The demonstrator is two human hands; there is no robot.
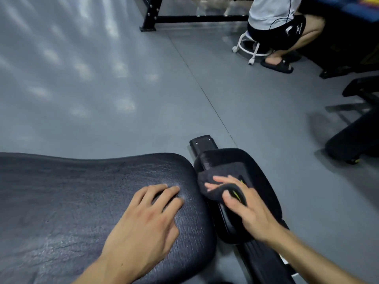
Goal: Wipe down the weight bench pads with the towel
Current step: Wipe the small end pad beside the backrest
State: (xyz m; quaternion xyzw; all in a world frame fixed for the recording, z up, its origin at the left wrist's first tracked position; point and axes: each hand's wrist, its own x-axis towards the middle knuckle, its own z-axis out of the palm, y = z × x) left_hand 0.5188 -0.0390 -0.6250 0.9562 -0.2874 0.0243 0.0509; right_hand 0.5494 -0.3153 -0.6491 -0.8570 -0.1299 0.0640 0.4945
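Right hand [240,199] pinches towel [213,186] on small pad [260,181], left hand [147,218] spread flat (bunched towel may skip pad edges)

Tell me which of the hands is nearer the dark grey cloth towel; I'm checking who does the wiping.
Right. The right hand grips the dark grey cloth towel on the small black seat pad; the left hand rests apart on the large black back pad.
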